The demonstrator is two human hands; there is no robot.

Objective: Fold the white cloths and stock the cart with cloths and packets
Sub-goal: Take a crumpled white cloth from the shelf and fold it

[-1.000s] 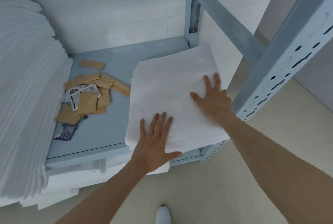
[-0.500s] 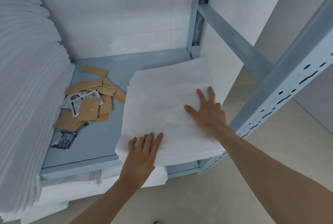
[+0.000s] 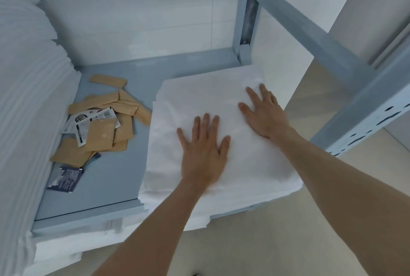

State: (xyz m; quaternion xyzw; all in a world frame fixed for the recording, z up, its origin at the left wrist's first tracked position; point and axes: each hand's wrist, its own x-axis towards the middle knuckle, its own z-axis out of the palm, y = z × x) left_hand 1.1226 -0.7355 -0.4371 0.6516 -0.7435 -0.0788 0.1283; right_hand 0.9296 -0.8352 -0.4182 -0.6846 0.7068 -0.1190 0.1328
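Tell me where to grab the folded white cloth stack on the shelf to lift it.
Grip the folded cloth stack at its near edge, coming from the front: that edge overhangs the shelf lip, leaving room for fingers underneath. Both hands, left and right, lie flat on top.

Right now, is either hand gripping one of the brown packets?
No: the left hand and right hand both lie flat on the folded white cloth, apart from the brown packets.

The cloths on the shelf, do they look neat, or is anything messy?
The folded white cloths under both flat hands stick out past the shelf's front edge and right side. Beside them, the brown packets lie in a jumbled, overlapping heap, with a dark packet off by itself nearer the front.
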